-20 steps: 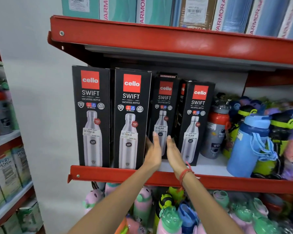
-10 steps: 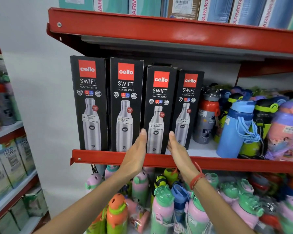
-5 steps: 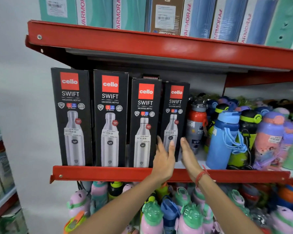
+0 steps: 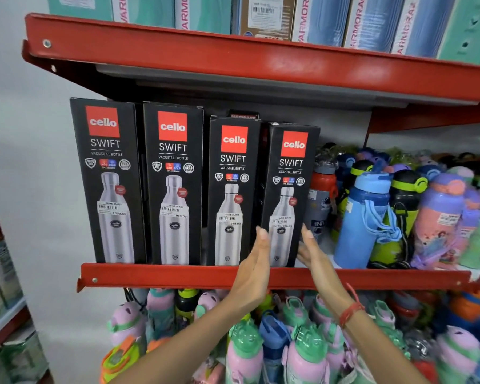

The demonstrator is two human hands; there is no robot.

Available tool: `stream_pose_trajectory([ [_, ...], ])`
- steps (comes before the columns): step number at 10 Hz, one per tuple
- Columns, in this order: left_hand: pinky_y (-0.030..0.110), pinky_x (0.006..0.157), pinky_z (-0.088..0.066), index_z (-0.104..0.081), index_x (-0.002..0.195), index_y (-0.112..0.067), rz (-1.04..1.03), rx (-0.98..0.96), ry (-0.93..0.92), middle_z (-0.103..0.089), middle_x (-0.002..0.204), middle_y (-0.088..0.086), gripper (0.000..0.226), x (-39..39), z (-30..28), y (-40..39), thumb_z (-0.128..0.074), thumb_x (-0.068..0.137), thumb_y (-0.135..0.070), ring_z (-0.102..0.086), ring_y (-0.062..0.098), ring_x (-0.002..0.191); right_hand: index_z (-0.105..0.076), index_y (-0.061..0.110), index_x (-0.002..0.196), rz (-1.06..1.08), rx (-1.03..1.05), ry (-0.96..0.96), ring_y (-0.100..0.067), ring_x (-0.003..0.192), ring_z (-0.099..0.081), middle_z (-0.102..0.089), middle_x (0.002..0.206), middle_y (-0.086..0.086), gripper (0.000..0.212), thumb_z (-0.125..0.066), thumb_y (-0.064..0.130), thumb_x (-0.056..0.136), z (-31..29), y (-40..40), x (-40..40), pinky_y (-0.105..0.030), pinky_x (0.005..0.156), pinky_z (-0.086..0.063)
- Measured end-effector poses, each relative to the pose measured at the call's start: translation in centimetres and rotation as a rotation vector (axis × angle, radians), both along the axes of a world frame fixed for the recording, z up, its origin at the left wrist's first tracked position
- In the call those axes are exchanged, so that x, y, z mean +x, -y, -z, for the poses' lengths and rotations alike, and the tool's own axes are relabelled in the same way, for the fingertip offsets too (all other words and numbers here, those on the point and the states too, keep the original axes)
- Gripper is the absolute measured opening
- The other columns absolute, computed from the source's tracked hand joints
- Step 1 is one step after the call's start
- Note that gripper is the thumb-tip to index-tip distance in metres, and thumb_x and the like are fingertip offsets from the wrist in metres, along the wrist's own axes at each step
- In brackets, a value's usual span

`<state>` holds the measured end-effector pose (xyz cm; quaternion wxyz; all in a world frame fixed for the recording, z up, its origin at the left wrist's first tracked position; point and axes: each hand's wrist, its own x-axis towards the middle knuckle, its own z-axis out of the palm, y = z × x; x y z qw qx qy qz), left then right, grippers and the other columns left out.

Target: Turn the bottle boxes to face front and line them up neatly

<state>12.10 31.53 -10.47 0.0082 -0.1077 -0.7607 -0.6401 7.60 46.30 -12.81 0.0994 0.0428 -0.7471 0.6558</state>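
Four black bottle boxes stand upright in a row on the red shelf (image 4: 155, 275), all with their printed fronts facing me. From the left they are the first box (image 4: 108, 184), second box (image 4: 175, 187), third box (image 4: 232, 189) and fourth box (image 4: 287, 189). The two on the right are shorter. My left hand (image 4: 257, 259) lies flat against the fourth box's lower left side. My right hand (image 4: 311, 252), a red thread on its wrist, lies flat against its lower right side. The box is clamped between both palms, its base at the shelf's front lip.
Loose bottles crowd the shelf right of the boxes: a red-capped one (image 4: 323, 195) just beside the fourth box and a blue one (image 4: 367, 217). Another box top (image 4: 243, 115) peeks out behind the third box. Pink and green bottles (image 4: 302, 350) fill the shelf below, and boxes (image 4: 316, 20) line the shelf above.
My hands have left the third box and now flank the fourth. That box has come forward and stands level with the row's front edge.
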Motion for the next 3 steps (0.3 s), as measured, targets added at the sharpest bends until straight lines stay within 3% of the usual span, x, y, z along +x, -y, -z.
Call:
stream_pose_trajectory([
  [2,0.036,0.119,-0.007,-0.005,0.15,-0.039,0.048,-0.085,0.038,-0.01,0.16,-0.015,0.081,1.3,-0.6,0.6,-0.007,0.08,-0.078,-0.012,0.008,0.146,-0.026,0.051,0.138,0.068,0.026,0.001,-0.018,0.132,-0.045,-0.037,0.151,0.004,0.051,-0.031,0.066,0.089,-0.4,0.8,2.4,-0.035,0.113,-0.029],
  [3,0.023,0.112,-0.012,-0.006,0.152,-0.032,0.022,-0.107,-0.094,-0.017,0.159,-0.014,0.078,2.2,-2.2,1.9,-0.016,0.086,-0.071,-0.017,0.002,0.143,-0.029,0.04,0.144,0.244,0.131,-0.171,-0.015,0.139,-0.035,-0.036,0.151,0.009,0.048,-0.033,0.049,0.097,-2.1,2.2,3.3,-0.026,0.111,-0.023],
])
